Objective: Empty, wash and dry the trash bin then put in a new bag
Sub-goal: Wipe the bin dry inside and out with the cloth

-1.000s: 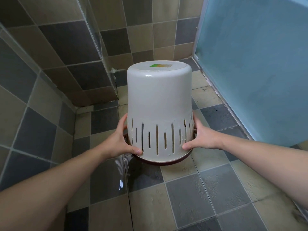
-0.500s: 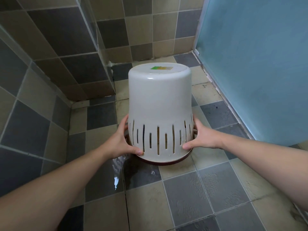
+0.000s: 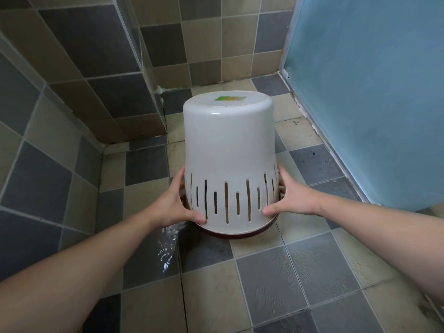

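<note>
I hold the bin (image 3: 228, 150) upside down between both palms, mouth down, base up, with a green and yellow sticker (image 3: 230, 99) on the base at twelve o'clock. My left hand (image 3: 174, 205) grips the slotted band at nine o'clock, thumb curled onto the front near the rim and fingers wrapped out of sight behind. My right hand (image 3: 292, 200) mirrors it at three o'clock, thumb pressed low on the front wall. The dark rim (image 3: 235, 234) hangs just above the floor (image 3: 276, 280), tilted a little toward me. Drops and a wet sheen show on the tiles at seven o'clock from the bin.

This looks like the draining step after washing. To do it well I would keep the mouth straight down and give short, firm shakes, so water leaves through the slots and the rim instead of pooling in the base. Wet plastic is slippery, so I squeeze evenly from both sides and keep my thumbs off the slots. I would stay well away from the blue door (image 3: 372, 104) at two o'clock, and drain fully before drying.
</note>
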